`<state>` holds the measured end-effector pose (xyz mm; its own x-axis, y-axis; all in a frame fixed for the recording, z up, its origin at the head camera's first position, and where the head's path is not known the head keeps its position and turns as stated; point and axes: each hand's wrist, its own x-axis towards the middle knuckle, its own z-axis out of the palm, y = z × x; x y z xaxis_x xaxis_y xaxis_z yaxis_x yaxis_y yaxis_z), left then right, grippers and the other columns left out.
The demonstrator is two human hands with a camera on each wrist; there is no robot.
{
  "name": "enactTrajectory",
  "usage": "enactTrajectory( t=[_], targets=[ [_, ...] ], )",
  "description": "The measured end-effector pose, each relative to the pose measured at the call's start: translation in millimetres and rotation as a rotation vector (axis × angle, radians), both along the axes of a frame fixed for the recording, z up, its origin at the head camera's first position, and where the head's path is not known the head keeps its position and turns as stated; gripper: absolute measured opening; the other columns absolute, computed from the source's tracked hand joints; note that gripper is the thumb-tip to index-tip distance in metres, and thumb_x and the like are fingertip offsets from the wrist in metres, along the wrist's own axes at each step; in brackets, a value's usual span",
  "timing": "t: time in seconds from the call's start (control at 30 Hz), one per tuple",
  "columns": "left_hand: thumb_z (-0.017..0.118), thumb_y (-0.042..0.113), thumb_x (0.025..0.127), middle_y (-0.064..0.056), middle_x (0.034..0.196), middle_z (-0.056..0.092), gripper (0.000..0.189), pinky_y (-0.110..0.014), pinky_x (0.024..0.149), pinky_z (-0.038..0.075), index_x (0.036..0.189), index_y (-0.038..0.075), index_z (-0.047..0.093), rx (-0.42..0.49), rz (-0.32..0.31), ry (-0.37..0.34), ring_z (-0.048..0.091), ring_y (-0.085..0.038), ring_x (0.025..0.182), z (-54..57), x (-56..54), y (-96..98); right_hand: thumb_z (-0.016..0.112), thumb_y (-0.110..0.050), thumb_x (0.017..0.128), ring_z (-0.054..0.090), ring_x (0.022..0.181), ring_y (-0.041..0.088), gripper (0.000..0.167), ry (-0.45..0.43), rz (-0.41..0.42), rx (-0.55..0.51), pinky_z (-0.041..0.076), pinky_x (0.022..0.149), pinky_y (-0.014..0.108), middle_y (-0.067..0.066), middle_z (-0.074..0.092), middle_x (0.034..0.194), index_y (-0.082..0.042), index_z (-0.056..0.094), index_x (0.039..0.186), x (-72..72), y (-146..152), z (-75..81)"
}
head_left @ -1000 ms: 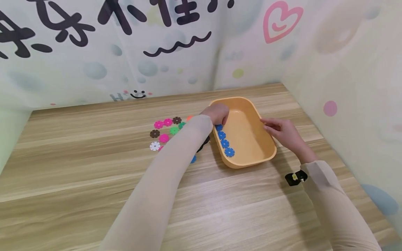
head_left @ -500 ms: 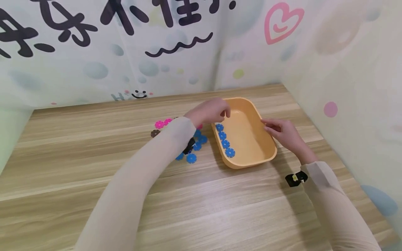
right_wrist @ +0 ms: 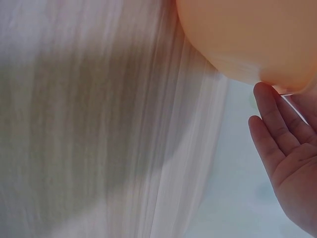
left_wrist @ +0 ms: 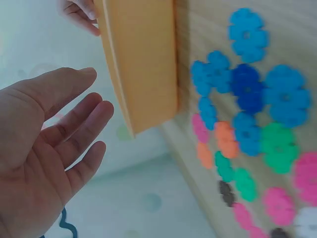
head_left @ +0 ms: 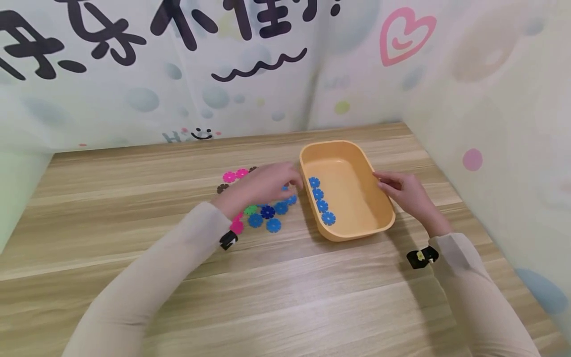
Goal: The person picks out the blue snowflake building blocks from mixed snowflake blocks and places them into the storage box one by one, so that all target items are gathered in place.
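Observation:
My left hand (head_left: 263, 184) hovers over the loose discs, left of an orange plastic bin (head_left: 352, 198). Its fingers look relaxed in the left wrist view, with nothing between them. Beneath it on the table lie flower-shaped plastic discs: light blue (head_left: 274, 225), dark blue (head_left: 267, 212), green (left_wrist: 278, 148), pink (head_left: 229, 177), orange (left_wrist: 227, 139) and others, some hidden by the hand. Inside the bin several blue discs (head_left: 322, 205) form a row along the left wall. My right hand (head_left: 408, 194) pinches the bin's right rim between thumb and fingers; the thumb is hidden in the right wrist view.
The wood-grain table (head_left: 285, 297) meets a printed cloth wall (head_left: 147, 119) at the back and another on the right. Black wrist cameras hang at the left sleeve (head_left: 228, 240) and the right sleeve (head_left: 421, 257).
My left hand has withdrawn from inside the bin, moving left over the loose discs, and its fingers have loosened. The blue row in the bin and my right hand stay put.

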<state>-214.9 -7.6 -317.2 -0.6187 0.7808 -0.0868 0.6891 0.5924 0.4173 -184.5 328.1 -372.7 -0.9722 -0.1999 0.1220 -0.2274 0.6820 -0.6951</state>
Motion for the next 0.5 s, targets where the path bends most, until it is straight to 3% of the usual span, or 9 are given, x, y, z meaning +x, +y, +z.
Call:
enactTrajectory(
  t=[0.27,0.5],
  targets=[
    [0.066,0.010,0.084,-0.009,0.102,0.058,0.025,-0.026,0.077,0.047,0.107,0.003,0.065,0.028,-0.001,-0.102,0.054,-0.020,0.091,-31.7,13.5,-31.6,0.056,-0.005,0.090,0.059,0.095,0.014,0.031,0.009,-0.012,-0.003,0.044,0.070,0.008,0.026,0.058,0.112,0.009,0.056,0.118,0.4,0.0,-0.9],
    [0.074,0.009,0.074,-0.007,0.096,0.057,0.032,-0.028,0.075,0.044,0.105,0.002,0.065,0.038,0.022,-0.150,0.050,-0.020,0.086,-56.6,20.5,-44.3,0.057,-0.006,0.090,0.059,0.094,0.012,0.032,0.014,-0.012,-0.001,0.044,0.070,0.008,0.025,0.059,0.112,0.007,0.056,0.119,-0.1,-0.8,-2.2]
  ],
)
